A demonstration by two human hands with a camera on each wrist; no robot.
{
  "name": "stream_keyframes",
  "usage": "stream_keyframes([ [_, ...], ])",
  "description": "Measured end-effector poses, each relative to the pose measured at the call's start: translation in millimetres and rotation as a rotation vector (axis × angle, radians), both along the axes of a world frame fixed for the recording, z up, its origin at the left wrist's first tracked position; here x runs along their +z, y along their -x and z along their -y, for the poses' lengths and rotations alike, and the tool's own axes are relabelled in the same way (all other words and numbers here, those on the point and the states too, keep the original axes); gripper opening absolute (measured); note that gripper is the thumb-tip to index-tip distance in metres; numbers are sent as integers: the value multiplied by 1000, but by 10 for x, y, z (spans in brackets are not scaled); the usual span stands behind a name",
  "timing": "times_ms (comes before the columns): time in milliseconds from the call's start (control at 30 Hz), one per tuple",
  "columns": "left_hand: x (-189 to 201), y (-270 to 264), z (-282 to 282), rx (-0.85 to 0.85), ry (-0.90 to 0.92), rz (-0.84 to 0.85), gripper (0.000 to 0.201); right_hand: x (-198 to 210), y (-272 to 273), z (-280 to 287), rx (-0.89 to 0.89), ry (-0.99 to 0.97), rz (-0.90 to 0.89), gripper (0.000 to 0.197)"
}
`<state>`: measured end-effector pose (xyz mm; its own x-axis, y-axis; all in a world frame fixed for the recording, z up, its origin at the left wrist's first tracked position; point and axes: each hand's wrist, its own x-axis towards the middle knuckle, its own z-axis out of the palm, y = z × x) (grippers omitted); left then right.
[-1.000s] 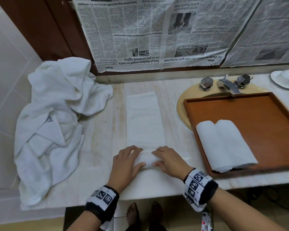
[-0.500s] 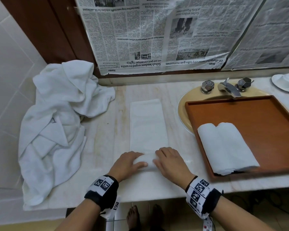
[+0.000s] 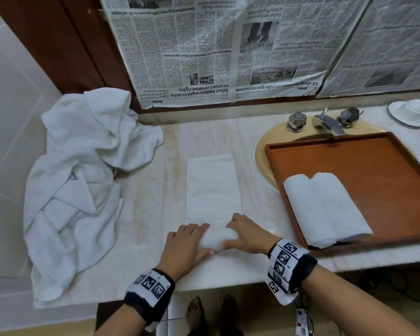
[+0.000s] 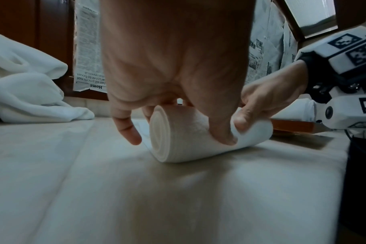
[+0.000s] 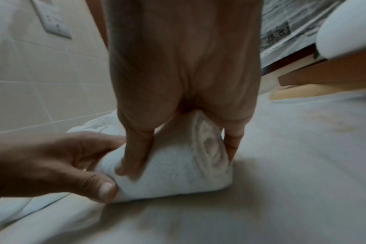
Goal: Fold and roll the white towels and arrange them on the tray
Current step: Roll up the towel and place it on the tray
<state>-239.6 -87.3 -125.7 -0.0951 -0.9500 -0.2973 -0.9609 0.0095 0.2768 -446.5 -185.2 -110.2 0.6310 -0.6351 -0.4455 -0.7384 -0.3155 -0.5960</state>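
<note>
The pale marble worktop (image 3: pixel 150 195) carries a heap of white towels (image 3: pixel 78 180) at the left, a half-rolled towel (image 3: pixel 212 190) in the middle, and a saucer (image 3: pixel 410 112) far right.

Newspaper (image 3: pixel 228 52): "revenue rights", upside down

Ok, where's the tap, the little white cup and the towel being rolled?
tap (image 3: pixel 328 122), head view, on its metal spout.
white cup (image 3: pixel 414 107), head view, on its side.
towel roll (image 4: pixel 173 145), left wrist view, on its rolled outer layer.

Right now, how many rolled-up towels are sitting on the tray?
2. Both lie side by side at the near left corner of the wooden tray: left roll, right roll. None seems hidden.
</note>
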Motion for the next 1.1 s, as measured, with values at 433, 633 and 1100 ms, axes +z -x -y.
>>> stream_keyframes([
  [433, 105, 61, 174, 199, -224, -18, 98, -88, 34, -300, 88, 704, -33, 38],
  [633, 66, 35, 121, 187, -175, -72, 122, -206, 148, -393, 173, 661, 45, 64],
  [1100, 62, -50, 36, 93, -2, -207, 70, -19, 69, 7, 112, 162, -97, 62],
])
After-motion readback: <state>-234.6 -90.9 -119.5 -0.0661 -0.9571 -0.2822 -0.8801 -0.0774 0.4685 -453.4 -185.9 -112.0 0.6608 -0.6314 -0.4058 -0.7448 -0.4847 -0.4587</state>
